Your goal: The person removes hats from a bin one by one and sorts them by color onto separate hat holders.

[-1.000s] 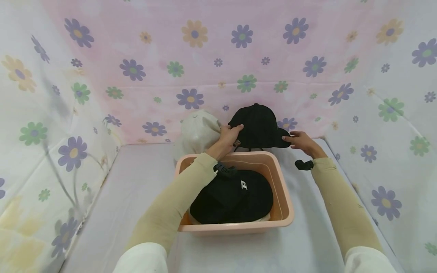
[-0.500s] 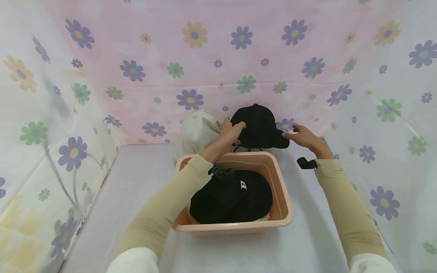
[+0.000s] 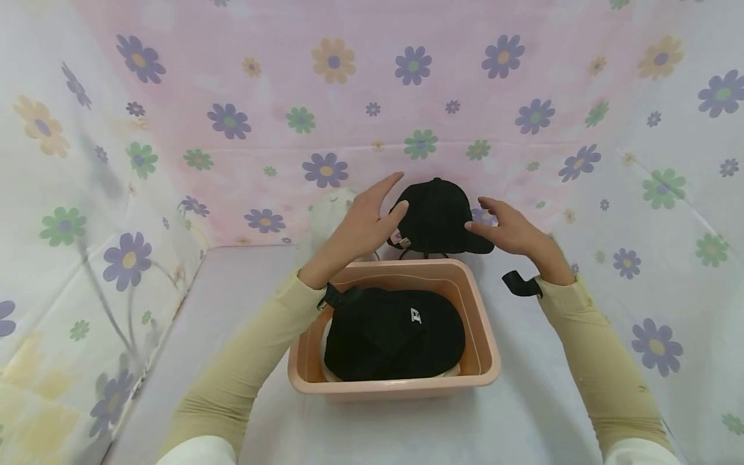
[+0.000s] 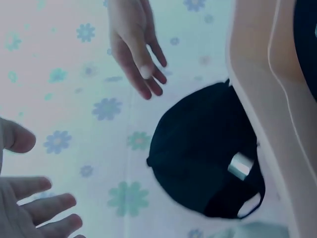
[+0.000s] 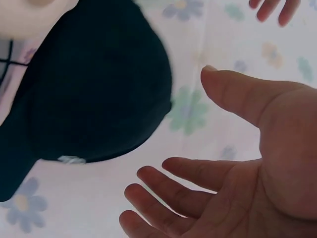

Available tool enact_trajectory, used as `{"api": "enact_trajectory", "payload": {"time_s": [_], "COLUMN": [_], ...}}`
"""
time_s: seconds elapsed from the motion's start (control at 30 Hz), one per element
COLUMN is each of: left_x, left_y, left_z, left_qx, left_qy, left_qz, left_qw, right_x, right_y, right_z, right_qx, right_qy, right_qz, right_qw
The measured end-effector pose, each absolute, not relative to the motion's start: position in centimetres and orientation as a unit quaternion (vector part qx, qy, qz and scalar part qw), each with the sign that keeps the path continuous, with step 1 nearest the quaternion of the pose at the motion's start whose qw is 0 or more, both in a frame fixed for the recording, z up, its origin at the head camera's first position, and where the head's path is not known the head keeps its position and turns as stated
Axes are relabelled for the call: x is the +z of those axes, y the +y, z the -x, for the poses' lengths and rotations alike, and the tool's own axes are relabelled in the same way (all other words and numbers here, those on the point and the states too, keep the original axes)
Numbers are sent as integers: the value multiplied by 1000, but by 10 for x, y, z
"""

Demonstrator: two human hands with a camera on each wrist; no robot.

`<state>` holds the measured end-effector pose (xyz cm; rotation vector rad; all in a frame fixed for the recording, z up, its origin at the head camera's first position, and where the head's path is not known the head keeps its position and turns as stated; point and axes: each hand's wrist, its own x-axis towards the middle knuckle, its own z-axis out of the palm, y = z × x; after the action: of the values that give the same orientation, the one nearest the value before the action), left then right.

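A black cap [image 3: 434,216] sits on a thin black wire stand behind the basket, its brim toward the right. My left hand [image 3: 366,223] is raised at the cap's left side with its fingers extended, holding nothing. On the other side my right hand [image 3: 508,227] hovers by the brim, thumb and fingers apart, also holding nothing. Both wrist views show a gap between the hands and the black cap [image 4: 203,153]. A pale cap [image 3: 328,216] stands to the left, partly hidden behind my left hand.
A peach plastic basket [image 3: 482,361] stands in front of the stands. Inside it lies another black cap [image 3: 395,336] with a white letter, on top of something pale. Flower-print cloth walls [image 3: 372,71] enclose the table [image 3: 232,310] at the back and sides.
My left hand has let go of the black cap's back edge and moved left and up. My right hand has come off the brim. The cap stays on its stand.
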<state>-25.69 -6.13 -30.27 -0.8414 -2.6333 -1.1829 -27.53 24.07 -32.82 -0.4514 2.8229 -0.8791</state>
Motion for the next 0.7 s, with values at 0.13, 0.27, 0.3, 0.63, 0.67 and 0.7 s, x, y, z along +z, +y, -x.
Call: {"api": "enact_trajectory", "payload": {"time_s": [0.13, 0.27, 0.3, 0.63, 0.67, 0.7], "left_x": [-300, -300, -300, -328, -330, -334], "left_y": [-80, -100, -105, -160, -165, -169], "left_z": [246, 233, 230, 203, 201, 198], "left_qx": [-345, -306, -297, -229, -230, -228], "left_qy": [-890, -910, -914, -935, -936, -937], "left_qz": [292, 278, 275, 269, 267, 265], "left_qw": [61, 39, 34, -8, -11, -13], "right_x": [-317, -312, -312, -317, -318, -320], "right_y": [226, 213, 210, 174, 170, 167], "right_z": [262, 251, 249, 228, 226, 224], "right_qx": [-283, -269, -265, -244, -244, -244], "right_qy": [938, 935, 933, 913, 909, 905], "right_qz": [190, 224, 235, 310, 320, 329], "right_qw": [60, 58, 59, 102, 109, 115]}}
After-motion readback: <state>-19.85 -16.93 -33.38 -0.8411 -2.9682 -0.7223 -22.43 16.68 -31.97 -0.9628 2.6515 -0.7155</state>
